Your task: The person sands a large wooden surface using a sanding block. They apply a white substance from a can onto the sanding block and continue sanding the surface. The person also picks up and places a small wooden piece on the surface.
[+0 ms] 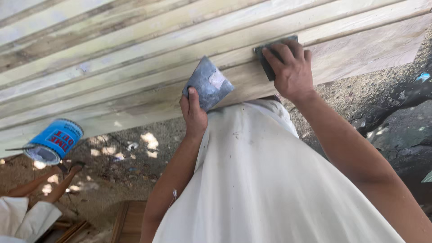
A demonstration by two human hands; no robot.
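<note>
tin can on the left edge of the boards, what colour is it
The tin can has a blue label with red lettering and a pale open top, best seen in the head view.

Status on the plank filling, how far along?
Done: pale filler streaks already cover much of the wooden planks. In hand: right hand presses a dark scraper to the near plank; left hand holds a grey putty pad. Left: bare wood at right.

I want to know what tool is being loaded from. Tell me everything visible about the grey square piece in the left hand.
The grey square piece is a thin, flat sheet, dull grey with a pale smear near its right side. The left hand pinches its lower corner, thumb on the face. It is tilted like a diamond, in front of the pale wooden boards; whether it touches them cannot be told.
</note>
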